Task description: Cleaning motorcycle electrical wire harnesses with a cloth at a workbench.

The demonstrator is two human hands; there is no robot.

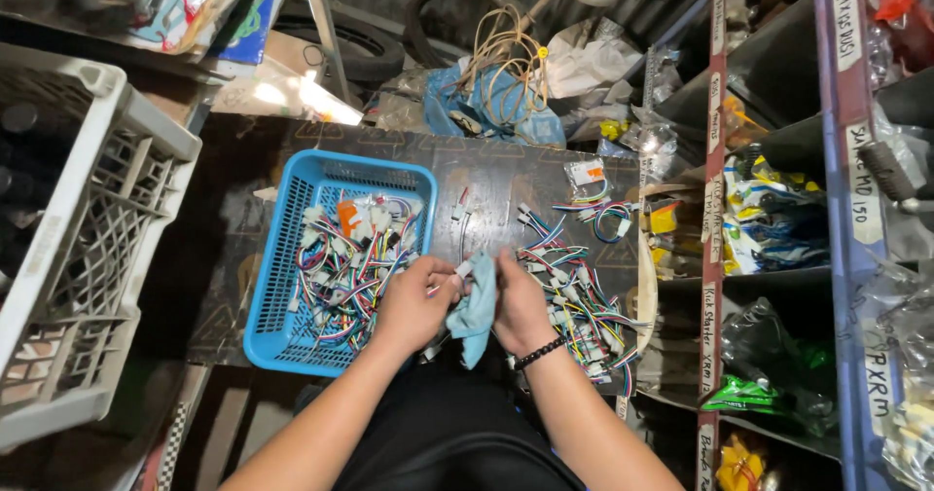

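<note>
I see my left hand [416, 301] pinching a small white connector [463, 270], its wire running up the tabletop [486, 184]. My right hand [520, 301] grips a blue cloth [474, 314] touching the connector from the right; both meet over the near edge. A basket [277, 257] of harnesses sits left, a loose harness pile [579, 301] right, neither blocking.

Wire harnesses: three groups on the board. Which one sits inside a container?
The batch by the left hand: it lies in the blue plastic basket. The pile beside the right hand and the small coiled bundle lie loose on the dark board.
</note>
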